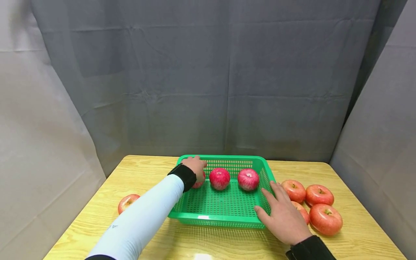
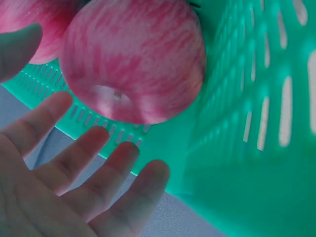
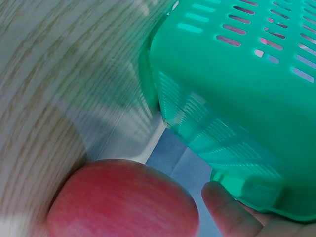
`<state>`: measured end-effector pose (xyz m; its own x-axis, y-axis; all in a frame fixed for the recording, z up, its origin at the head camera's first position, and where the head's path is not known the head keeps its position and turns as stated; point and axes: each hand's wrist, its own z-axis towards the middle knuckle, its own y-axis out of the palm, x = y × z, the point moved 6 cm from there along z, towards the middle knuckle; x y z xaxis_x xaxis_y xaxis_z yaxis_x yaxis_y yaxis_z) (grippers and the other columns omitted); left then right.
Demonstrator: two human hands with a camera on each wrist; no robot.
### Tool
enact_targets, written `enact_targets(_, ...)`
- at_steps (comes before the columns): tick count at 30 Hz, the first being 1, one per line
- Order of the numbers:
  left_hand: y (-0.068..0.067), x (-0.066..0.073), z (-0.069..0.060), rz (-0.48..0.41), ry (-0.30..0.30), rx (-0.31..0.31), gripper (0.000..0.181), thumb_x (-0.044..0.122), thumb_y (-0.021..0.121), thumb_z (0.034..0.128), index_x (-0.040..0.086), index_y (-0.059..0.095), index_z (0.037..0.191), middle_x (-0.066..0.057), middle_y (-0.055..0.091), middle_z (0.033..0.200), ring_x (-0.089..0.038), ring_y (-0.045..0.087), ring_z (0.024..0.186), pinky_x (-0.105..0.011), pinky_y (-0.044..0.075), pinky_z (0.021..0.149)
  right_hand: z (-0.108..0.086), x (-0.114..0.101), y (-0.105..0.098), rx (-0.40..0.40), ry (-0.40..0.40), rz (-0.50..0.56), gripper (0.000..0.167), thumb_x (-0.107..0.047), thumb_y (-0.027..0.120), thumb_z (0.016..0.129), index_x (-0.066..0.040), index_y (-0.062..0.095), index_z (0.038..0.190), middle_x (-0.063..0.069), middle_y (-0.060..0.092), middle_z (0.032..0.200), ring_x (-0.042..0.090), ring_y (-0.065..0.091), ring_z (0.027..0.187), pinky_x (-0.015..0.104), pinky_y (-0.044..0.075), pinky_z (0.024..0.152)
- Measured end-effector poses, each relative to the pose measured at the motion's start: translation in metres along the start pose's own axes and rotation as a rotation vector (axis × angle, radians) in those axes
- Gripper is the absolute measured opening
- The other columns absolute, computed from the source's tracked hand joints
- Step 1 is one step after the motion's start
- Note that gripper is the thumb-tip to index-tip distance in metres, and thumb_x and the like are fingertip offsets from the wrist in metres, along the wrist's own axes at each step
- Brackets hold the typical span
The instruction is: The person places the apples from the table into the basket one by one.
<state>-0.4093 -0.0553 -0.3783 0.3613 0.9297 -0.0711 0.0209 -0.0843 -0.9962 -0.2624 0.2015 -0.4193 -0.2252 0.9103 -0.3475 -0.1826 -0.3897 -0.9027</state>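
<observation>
A green plastic basket [image 1: 224,219] stands on the table with three red apples along its far side. One is the middle apple [image 1: 219,179], another the right apple [image 1: 248,180]. My left hand [image 1: 195,168] is over the left apple [image 2: 136,59], partly covering it in the head view. In the left wrist view its fingers are spread and a gap shows between the fingertips and that apple. At the basket's right wall, my right hand [image 1: 286,216] has its fingers extended by the rim; whether they touch it is hard to tell.
Several apples sit right of the basket, including a front apple [image 1: 326,219] and a back apple [image 1: 319,195]; my right hand partly hides one. Left of the basket, a lone apple [image 1: 127,203] is partly behind my left sleeve. Grey cloth [image 1: 208,90] hangs behind the table [image 1: 152,168].
</observation>
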Motion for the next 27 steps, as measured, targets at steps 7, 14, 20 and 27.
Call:
enact_targets(7, -0.005, -0.002, -0.002, 0.005, 0.002, 0.024, 0.046, 0.022, 0.073, 0.0865, 0.023, 0.067, 0.132, -0.007, 0.061, 0.123, -0.031, 0.059, 0.111, -0.048, 0.053, 0.084, 0.004, 0.001, 0.002, -0.01, 0.006, 0.001, 0.079, -0.063, 0.051, 0.098, -0.001, 0.052, 0.146, 0.024, 0.028, 0.159, 0.045, 0.022, 0.147, 0.066, 0.037, 0.104)
enact_targets(14, -0.007, -0.003, -0.004, 0.009, 0.001, 0.028, 0.042, 0.03, 0.068, 0.0919, 0.021, 0.066, 0.133, -0.006, 0.061, 0.125, -0.032, 0.06, 0.11, -0.048, 0.052, 0.086, 0.007, 0.002, 0.005, -0.017, 0.009, 0.003, 0.08, -0.064, 0.05, 0.098, 0.0, 0.052, 0.146, 0.025, 0.027, 0.159, 0.046, 0.022, 0.147, 0.067, 0.038, 0.103)
enact_targets(20, -0.01, -0.005, -0.004, 0.029, -0.009, 0.031, 0.043, 0.035, 0.067, 0.0937, 0.022, 0.065, 0.134, -0.005, 0.06, 0.125, -0.031, 0.061, 0.109, -0.046, 0.052, 0.089, 0.01, 0.003, 0.004, -0.011, 0.007, -0.006, 0.081, -0.065, 0.05, 0.097, 0.001, 0.053, 0.145, 0.026, 0.028, 0.158, 0.046, 0.022, 0.146, 0.067, 0.039, 0.102)
enact_targets(27, -0.017, -0.009, -0.007, 0.021, -0.006, 0.023, 0.047, 0.039, 0.065, 0.0954, 0.022, 0.062, 0.139, -0.008, 0.059, 0.132, -0.033, 0.059, 0.117, -0.05, 0.052, 0.09, 0.011, 0.004, 0.004, -0.027, 0.023, -0.004, 0.083, -0.066, 0.049, 0.097, 0.001, 0.052, 0.146, 0.026, 0.027, 0.159, 0.047, 0.02, 0.147, 0.067, 0.04, 0.102)
